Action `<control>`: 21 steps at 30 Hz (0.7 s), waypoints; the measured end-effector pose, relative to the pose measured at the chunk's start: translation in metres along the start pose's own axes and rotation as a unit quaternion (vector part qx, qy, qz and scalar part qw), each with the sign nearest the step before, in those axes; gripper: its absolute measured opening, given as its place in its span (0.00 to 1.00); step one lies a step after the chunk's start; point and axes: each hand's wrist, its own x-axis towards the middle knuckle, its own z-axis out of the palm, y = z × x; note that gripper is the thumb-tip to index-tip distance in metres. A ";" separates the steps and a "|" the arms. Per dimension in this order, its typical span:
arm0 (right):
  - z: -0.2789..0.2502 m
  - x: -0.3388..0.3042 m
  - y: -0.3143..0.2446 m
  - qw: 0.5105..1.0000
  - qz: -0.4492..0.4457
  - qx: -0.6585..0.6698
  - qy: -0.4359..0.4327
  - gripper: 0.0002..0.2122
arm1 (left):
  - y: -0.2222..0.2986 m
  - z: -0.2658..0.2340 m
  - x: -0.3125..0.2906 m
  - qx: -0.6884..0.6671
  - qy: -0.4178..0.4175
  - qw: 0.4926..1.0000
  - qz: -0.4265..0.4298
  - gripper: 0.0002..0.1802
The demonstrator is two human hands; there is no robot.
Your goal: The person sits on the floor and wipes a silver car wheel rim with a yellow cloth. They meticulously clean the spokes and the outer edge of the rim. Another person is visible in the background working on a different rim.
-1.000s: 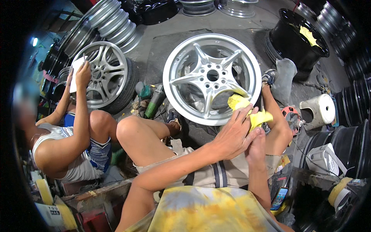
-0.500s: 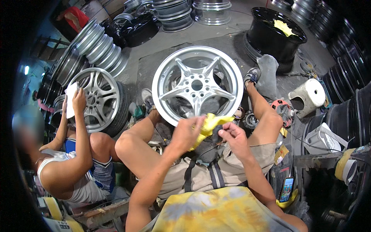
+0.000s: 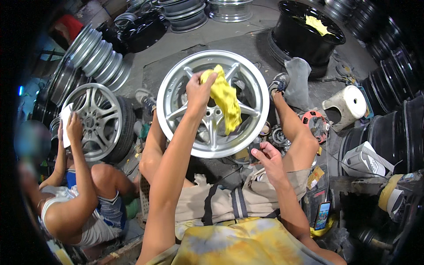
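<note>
A silver multi-spoke wheel rim (image 3: 212, 132) lies face up between my knees. My left hand (image 3: 198, 90) reaches over its far left part, fingers closed on the top of a yellow cloth (image 3: 227, 104). The cloth hangs in a long crumpled strip across the hub and right spokes; whether it touches the metal I cannot tell. Just off the near right edge of the rim is my right hand (image 3: 270, 160), thumb and fingers pinching a small dark block (image 3: 254, 152). Its exact kind does not show.
At left a person (image 3: 79, 190) holds a white sheet (image 3: 67, 124) by a tyred wheel (image 3: 99, 121). A black rim (image 3: 304, 39) bearing yellow cloth stands far right. A white stool (image 3: 346, 108), a red round tool (image 3: 314, 126) and a phone (image 3: 323, 215) lie right.
My left hand has moved forward over the rim, and the yellow cloth now hangs stretched out from it. The dark block now shows in my right hand. The view has shifted slightly.
</note>
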 end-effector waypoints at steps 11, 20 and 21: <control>-0.033 0.009 -0.009 0.993 -0.029 0.007 0.118 0.07 | -0.080 0.140 0.020 0.400 -0.118 0.836 0.356 0.19; -0.048 0.011 -0.024 0.991 -0.077 0.048 0.096 0.06 | -0.044 0.090 -0.078 0.362 -0.326 0.865 0.118 0.14; -0.057 0.013 -0.021 0.990 -0.091 0.045 0.099 0.07 | -0.030 0.076 -0.081 0.414 -0.402 0.816 0.042 0.15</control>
